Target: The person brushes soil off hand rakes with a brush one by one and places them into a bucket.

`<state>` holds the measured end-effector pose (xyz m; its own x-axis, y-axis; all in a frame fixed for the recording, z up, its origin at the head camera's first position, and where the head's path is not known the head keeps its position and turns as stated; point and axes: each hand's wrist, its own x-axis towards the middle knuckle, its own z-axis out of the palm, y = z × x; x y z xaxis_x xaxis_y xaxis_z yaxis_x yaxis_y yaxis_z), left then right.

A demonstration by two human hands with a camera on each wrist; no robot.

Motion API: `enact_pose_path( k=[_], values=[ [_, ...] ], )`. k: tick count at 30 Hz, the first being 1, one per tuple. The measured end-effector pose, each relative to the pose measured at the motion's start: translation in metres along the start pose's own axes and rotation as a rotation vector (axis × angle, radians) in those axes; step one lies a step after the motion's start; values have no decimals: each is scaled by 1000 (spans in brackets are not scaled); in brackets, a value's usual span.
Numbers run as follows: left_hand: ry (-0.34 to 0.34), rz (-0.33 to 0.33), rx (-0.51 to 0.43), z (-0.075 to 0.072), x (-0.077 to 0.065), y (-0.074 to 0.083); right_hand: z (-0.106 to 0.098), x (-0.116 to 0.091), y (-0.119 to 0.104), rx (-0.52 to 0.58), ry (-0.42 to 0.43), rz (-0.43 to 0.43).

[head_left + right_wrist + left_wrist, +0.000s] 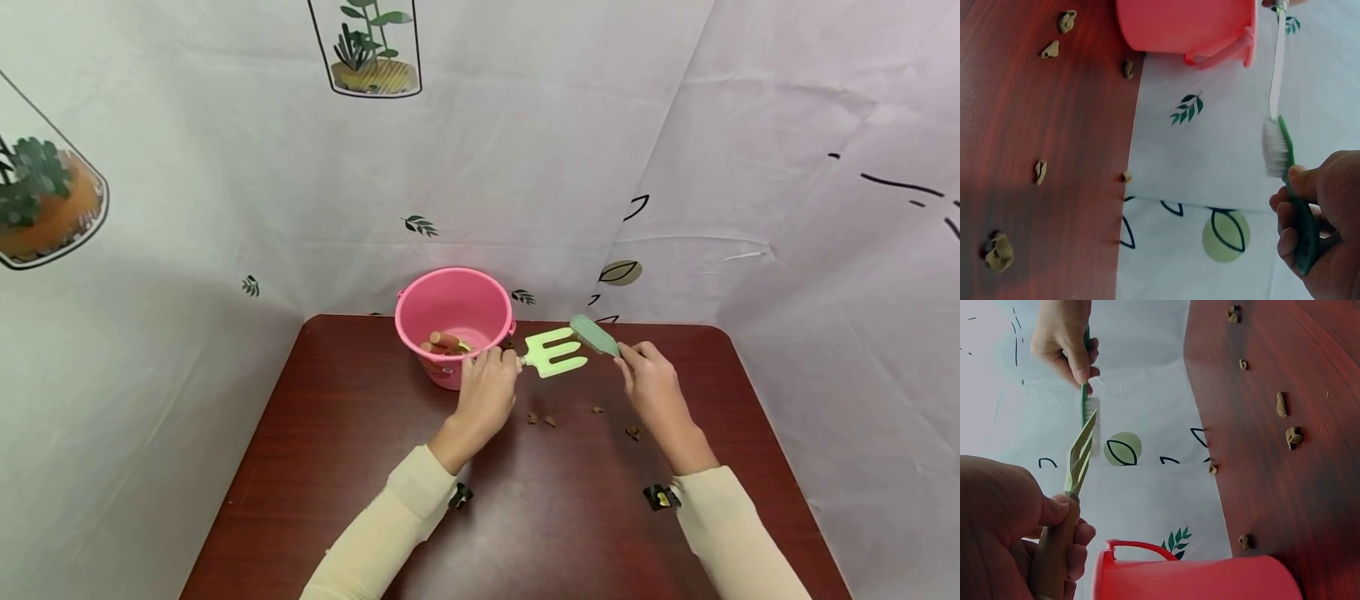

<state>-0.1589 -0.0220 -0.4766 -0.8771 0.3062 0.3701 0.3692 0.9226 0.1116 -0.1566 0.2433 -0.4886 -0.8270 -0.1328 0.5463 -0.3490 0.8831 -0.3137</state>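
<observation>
My left hand (pixel 486 387) grips the wooden handle of a garden hand fork (pixel 551 353), whose light green tines point to the right. In my right hand (pixel 654 392) is a green brush (pixel 595 335), held by its handle with thumb and fingers wrapped round it. In the right wrist view the white bristles (pixel 1275 149) meet the tip of the fork. Both tools are up above the table. Just left of the fork stands a pink bucket (pixel 417 302), with wooden-handled tools (pixel 446 340) inside it; their lower ends are mostly hidden.
Several brown crumbly bits (pixel 1294 436) lie scattered on the dark red wooden table (pixel 330 467), below and in front of the tools. A pale printed cloth (pixel 525 167) hangs close behind the table and along its sides. The bucket's handle (pixel 1222 53) hangs down at its side.
</observation>
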Motion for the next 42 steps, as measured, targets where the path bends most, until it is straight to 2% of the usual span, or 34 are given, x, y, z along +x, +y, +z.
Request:
enact_pose_path(
  k=[9,15,28,37,42],
  values=[
    [113,-15,-33,-9,2,-11,-1,-18,14,-21,-12,56],
    [139,-26,-35,-16,2,-22,-1,-24,19,-20,-20,75],
    [73,-97,-89,-38,11,-54,-1,-33,29,-12,-32,87],
    [40,-123,-88,-47,17,-78,-2,-36,34,-11,-36,85],
    [11,-147,-53,-48,21,-88,-4,-36,36,-15,-30,87]
  ],
)
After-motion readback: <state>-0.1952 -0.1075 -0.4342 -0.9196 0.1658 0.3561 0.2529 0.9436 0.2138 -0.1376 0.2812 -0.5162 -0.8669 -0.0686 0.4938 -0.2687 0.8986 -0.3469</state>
